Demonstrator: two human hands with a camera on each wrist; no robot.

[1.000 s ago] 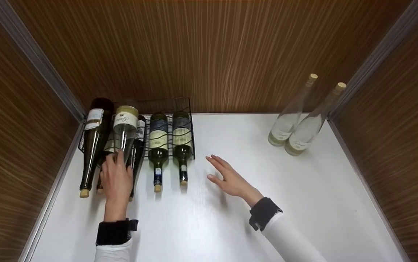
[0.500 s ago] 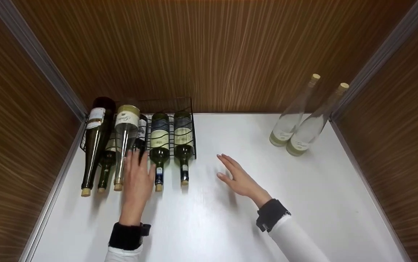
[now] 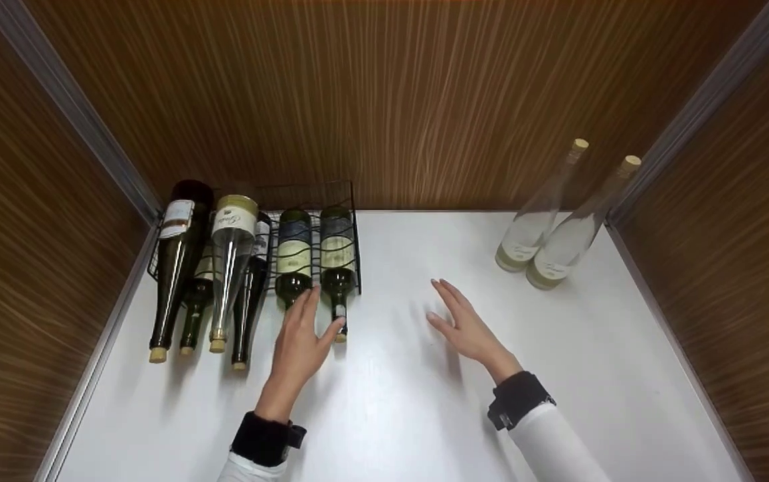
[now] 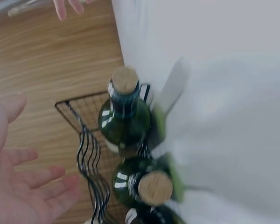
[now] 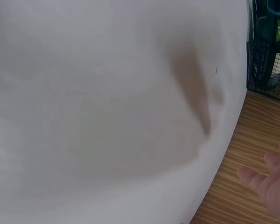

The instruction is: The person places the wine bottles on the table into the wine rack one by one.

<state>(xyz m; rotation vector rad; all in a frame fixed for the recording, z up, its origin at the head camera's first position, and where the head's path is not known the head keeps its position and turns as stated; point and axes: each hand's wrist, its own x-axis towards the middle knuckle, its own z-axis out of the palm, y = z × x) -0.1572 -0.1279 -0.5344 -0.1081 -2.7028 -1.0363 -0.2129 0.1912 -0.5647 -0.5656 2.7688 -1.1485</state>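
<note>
My left hand point(image 3: 300, 345) hovers over the necks of two green wine bottles, fingers extended and thumb spread, holding nothing. One green bottle point(image 3: 292, 258) has its neck hidden behind the hand; the other green bottle point(image 3: 337, 254) shows its cork by the thumb. Both lie in a black wire rack point(image 3: 353, 201), necks toward me. Left of them in the rack are a dark slim bottle point(image 3: 245, 321), a clear bottle point(image 3: 231, 251) on top, a green bottle point(image 3: 197, 298) and a dark brown bottle point(image 3: 173, 268). My right hand point(image 3: 471, 331) is held above the white table, fingers extended and nothing in it.
Two corked clear bottles, a left one point(image 3: 525, 231) and a right one point(image 3: 561, 251), stand upright at the back right. Wood-grain panels point(image 3: 411, 100) enclose the white table point(image 3: 384, 402) at the back and both sides.
My left hand has let go of the clear bottle, which stays on the rack, and has moved right across the bottle necks. The right hand has also drifted right.
</note>
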